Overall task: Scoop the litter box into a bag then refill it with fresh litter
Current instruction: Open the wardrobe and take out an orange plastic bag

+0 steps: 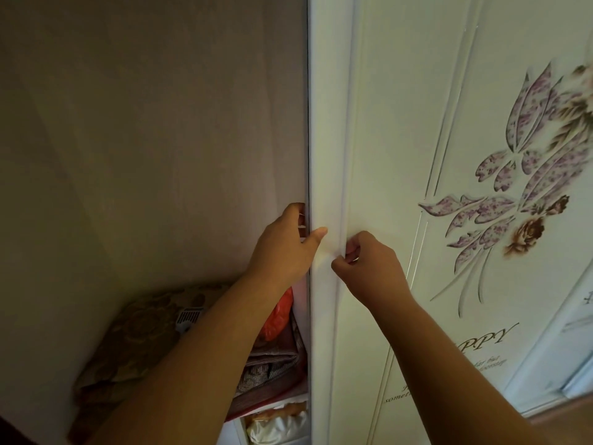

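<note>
**A:** How far along is the litter job?

**B:** Barely begun, I'd judge. No litter box, scoop, bag or fresh litter shows anywhere in view, so I can't place them. Both hands are at a white wardrobe door (401,155) with a flower print.

**A:** Doing what?

**B:** The left hand (282,248) has its fingers hooked round the door's left edge, thumb lying on the face. The right hand (369,264) is curled, fingertips pinched at a raised moulding just beside that edge.

**A:** Any room to move?

**B:** Tight on the left: a plain wall (144,139) stands close to the door edge. In the gap below sit folded cloths (272,364), something orange (279,313) and a patterned cushion (134,335), all near the left forearm. Scooping, bagging and refilling all remain.
</note>
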